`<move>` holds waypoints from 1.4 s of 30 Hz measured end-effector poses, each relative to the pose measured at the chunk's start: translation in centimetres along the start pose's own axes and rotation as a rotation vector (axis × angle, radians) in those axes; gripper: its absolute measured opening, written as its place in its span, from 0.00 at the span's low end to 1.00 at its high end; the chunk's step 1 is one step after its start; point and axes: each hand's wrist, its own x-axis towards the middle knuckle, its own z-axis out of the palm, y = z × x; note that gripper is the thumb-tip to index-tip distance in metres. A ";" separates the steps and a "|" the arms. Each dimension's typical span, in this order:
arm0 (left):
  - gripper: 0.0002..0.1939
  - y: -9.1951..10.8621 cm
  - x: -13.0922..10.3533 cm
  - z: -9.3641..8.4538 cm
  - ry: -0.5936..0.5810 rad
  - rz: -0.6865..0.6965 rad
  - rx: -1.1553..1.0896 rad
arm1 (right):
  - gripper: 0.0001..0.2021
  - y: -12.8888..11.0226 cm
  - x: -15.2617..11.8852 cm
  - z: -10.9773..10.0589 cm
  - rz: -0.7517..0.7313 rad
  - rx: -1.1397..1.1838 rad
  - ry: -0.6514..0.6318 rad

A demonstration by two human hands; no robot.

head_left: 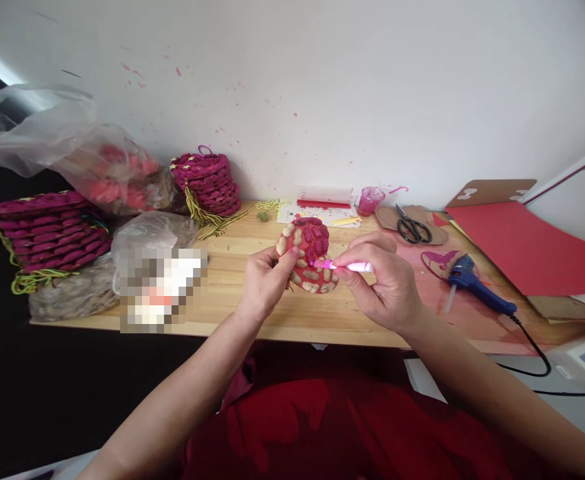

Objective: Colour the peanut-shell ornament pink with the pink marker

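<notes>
Head view shows both hands raised over the pale wooden bench (227,277), working on a red rounded piece studded with peanut shells (311,275). The left hand (266,277) has this piece by its left rim, its grip closed: the thumb lies flat on the near face, while the fingers pass behind, mostly hidden. Most of the piece therefore extends to the right of the left grip, towards the right hand (385,283). Shells on its upper right are coated magenta; those at the left and along the bottom are a natural tan.

The right grip is pinched, thumb against fingers, around a slim white-handled brush (355,267). Its magenta-coated tip points left and meets the face of the piece, right of the left thumb. Whether the piece also touches the bench cannot be told.

The front edge of the bench runs below the hands, under the forearms. Pale wood gives room on the left, as far as a clear plastic bag (145,240). Behind the piece, room is shorter: a white printed sheet (292,212) and a translucent pink-stained cup (371,200) stand near the white wall (322,87). To the right, beyond the right hand, lie black-handled scissors (415,231) on brown cardboard and a blue glue gun (480,287) with a black cord, limiting sideways space.
</notes>
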 end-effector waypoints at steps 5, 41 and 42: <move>0.20 0.5 -0.4 0.2 0.005 0.038 0.071 | 0.04 -0.1 -0.1 0.0 0.007 -0.042 0.018; 0.19 0.8 -0.9 -0.7 -0.098 0.120 0.215 | 0.05 0.1 2.6 0.6 -0.012 -0.023 -0.197; 0.19 0.7 -0.8 -0.7 -0.098 0.120 0.215 | 0.05 0.2 2.5 0.7 -0.011 -0.028 -0.192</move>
